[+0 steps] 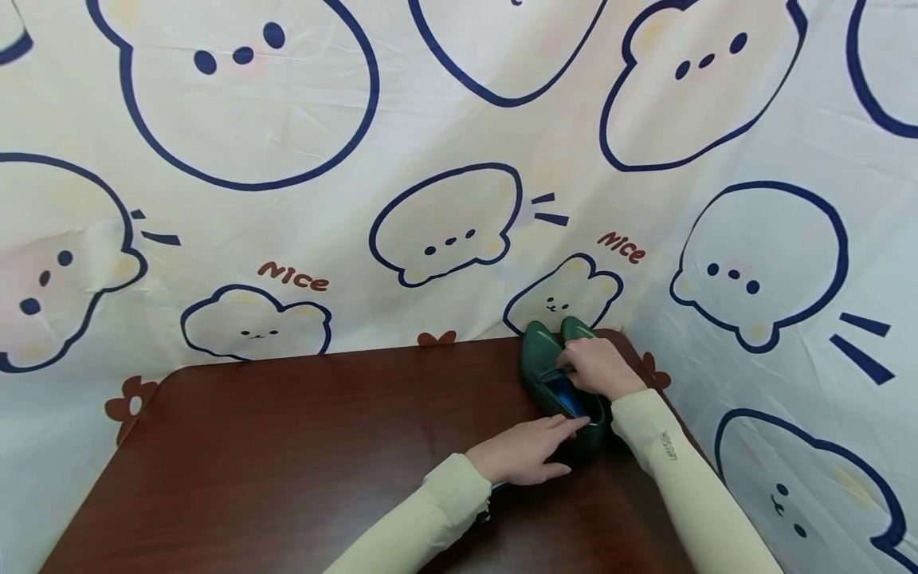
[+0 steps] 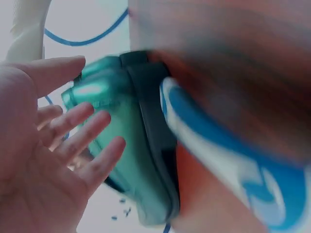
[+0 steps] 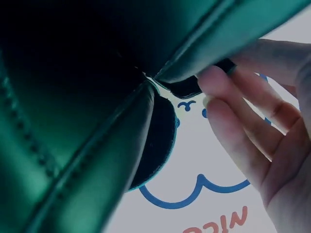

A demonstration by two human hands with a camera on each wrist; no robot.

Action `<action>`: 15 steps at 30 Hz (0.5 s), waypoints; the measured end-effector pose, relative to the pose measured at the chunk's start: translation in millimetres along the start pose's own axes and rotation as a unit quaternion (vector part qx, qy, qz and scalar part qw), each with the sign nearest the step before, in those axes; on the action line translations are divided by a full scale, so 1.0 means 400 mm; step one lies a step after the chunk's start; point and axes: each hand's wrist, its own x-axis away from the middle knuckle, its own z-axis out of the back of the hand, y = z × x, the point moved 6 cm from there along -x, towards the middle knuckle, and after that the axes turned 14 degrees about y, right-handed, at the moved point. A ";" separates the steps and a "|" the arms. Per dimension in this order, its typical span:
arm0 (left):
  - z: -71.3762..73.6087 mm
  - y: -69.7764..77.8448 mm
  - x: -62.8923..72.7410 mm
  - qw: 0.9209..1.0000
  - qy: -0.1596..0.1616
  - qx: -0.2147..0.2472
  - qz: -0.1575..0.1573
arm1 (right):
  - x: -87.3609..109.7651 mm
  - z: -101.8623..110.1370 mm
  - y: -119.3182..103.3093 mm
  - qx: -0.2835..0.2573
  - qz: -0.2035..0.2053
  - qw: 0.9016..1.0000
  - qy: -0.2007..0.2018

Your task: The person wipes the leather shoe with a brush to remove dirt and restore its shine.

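A pair of green shoes stands at the table's far right corner, toes toward the printed cloth. The left shoe (image 1: 538, 351) shows a bright blue inside. My right hand (image 1: 598, 365) is over the right shoe (image 1: 574, 325), its fingers bent at the shoe's upper edge. In the right wrist view, green shoe sides (image 3: 121, 160) fill the left, with fingertips right at an edge. My left hand (image 1: 523, 448) lies at the heel end, fingers stretched out. The left wrist view shows its spread fingers (image 2: 97, 160) before a green shoe (image 2: 131, 131) with a dark sole, holding nothing.
A dark brown wooden table (image 1: 287, 446) spreads out to the left. White cloth (image 1: 459, 143) with cartoon animals hangs behind it and along its right side. A blurred blue-and-white rounded thing (image 2: 233, 160) is close to the left wrist camera.
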 end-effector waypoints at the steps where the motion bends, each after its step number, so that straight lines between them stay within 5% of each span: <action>1: 0.012 -0.004 0.012 1.000 0.005 -0.009 -0.003 | 0.004 0.005 0.001 -0.004 -0.003 1.000 0.001; 5: 0.091 -0.042 0.075 0.996 0.057 -0.070 -0.009 | 0.019 0.028 0.012 -0.010 -0.037 0.999 0.017; 8: 0.170 -0.094 0.140 0.985 0.117 -0.130 0.000 | 0.035 0.059 0.026 0.001 -0.072 0.997 0.039; 12: 0.293 -0.181 0.255 0.958 0.206 -0.198 0.033 | 0.065 0.109 0.050 0.007 -0.121 0.990 0.073; 15: 0.393 -0.238 0.360 0.930 0.269 -0.240 0.073 | 0.093 0.140 0.071 -0.014 -0.148 0.984 0.099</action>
